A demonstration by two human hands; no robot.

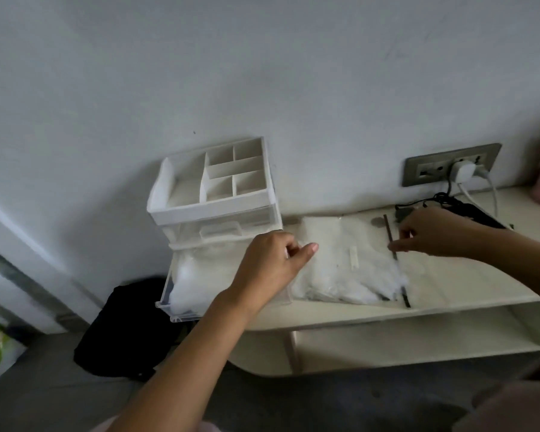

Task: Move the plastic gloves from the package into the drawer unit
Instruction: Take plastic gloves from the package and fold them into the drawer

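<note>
Works at the desk (465, 282) with both hands. Pinches the dark strip (392, 249) at the mouth of the package (325, 241) with the right hand (430, 235), thumb and fingertips drawn together on it. Reaches the left hand (272, 263) to the package's opposite end, just above the right side of the open drawer (197, 310). Curls the fingers in and lays the thumb out onto the clear plastic; cannot tell whether anything is actually gripped there.

Has the package lying flat on the desk, just right of the drawer unit (212, 188), with crumpled white gloves (356, 275) showing through it. Has a white heap (184, 275) of them sitting in the pulled-out bottom drawer, toward its left side. Shows the upper drawer closed and the divided tray (231, 173) on top of the unit.

Beyond the right hand: a wall socket (424, 173) with a white plug (463, 174) in it, and a black cable (468, 210) bunched on the desk. Down on the floor, left of the desk, a black bag (122, 328).
</note>
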